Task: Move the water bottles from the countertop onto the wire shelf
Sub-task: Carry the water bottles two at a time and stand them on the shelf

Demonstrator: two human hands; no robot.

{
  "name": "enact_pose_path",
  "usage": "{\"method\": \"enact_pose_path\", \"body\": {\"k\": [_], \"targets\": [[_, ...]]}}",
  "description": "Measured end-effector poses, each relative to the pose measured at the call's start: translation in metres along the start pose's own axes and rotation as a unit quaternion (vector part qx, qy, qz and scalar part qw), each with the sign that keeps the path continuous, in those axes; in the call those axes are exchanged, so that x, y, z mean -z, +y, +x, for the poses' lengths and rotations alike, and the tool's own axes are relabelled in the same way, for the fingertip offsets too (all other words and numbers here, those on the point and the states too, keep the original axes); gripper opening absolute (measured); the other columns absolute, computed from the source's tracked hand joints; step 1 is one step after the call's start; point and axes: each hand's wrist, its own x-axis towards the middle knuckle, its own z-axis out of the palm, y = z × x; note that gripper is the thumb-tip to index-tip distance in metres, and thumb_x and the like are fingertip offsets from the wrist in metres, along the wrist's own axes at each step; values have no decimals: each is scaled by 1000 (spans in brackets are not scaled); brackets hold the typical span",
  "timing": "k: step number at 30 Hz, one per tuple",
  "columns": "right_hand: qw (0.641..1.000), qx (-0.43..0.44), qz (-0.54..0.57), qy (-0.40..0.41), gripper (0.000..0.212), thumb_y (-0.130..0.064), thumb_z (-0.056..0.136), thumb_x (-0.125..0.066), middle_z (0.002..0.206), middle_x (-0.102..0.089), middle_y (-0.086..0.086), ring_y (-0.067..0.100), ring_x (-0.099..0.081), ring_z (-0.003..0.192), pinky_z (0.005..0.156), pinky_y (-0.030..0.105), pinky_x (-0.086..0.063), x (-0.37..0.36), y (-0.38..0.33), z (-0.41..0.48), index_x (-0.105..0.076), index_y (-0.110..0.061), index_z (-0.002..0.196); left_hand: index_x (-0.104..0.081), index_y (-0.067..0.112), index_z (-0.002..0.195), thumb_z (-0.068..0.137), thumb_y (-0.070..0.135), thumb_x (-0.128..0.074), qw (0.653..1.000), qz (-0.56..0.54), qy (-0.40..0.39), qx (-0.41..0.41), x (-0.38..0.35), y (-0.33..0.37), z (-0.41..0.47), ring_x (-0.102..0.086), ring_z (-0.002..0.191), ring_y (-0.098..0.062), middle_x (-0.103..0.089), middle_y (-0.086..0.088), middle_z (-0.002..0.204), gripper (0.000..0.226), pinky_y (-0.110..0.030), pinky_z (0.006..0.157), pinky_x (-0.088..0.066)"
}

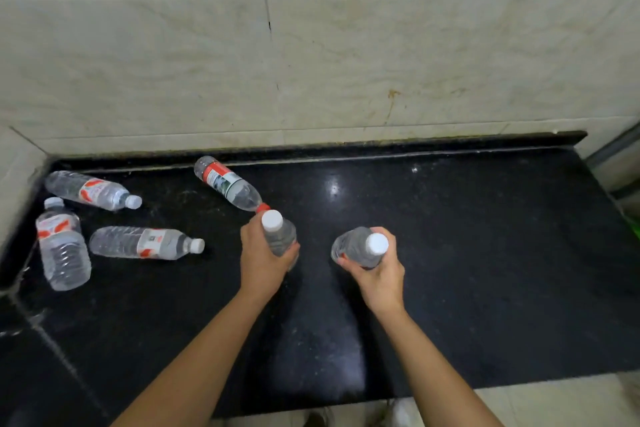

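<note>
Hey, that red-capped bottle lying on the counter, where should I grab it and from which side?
Take the red-capped bottle around its labelled middle, coming down from above and wrapping across its width. It lies on its side on the countertop, slanted, cap pointing toward you, so the round body is exposed on top.

Free room: bare black countertop (485, 253) from 12 through 4 o'clock of the right hand (377, 270) gripping the right bottle (356, 246), open up to the tiled wall (346, 62) along the far edge. Obstacles: red-capped bottle (227, 183) lying at 11 o'clock of the left hand (261, 260), its cap just beside the gripped left bottle (280, 236). At 9 to 10 o'clock, the back bottle (91, 190), corner bottle (62, 246) and front bottle (145, 243) lie close together.
</note>
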Motion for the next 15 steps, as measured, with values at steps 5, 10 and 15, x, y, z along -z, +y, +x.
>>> {"method": "enact_pose_path", "body": {"k": [5, 10, 15], "targets": [[996, -42, 76, 22, 76, -33, 61, -97, 108, -70, -16, 0, -68, 96, 80, 15, -50, 24, 11, -22, -50, -45, 120, -49, 24, 124, 64, 18, -94, 997, -58, 18, 54, 0, 25, -8, -61, 106, -14, -62, 6, 117, 75, -30, 92, -49], [989, -28, 147, -1, 67, -10, 68, -93, 106, -77, -4, 16, -74, 96, 83, 30, -58, 86, 2, -28, -59, -34, 121, -58, 12, 121, 71, 23, -87, 970, -207, -78, 99, -20, 80, -35, -74, 93, -14, -74, 0, 106, 59, -27, 76, -58], [983, 23, 173, -61, 61, -4, 79, -84, 113, -77, -6, 12, -73, 105, 91, 28, -57, 186, -18, -39, -62, -27, 131, -65, 14, 119, 66, 30, -81, 945, -267, -184, 36, -68, 168, -97, -76, 95, -21, -78, -6, 104, 57, -31, 77, -60]]}}
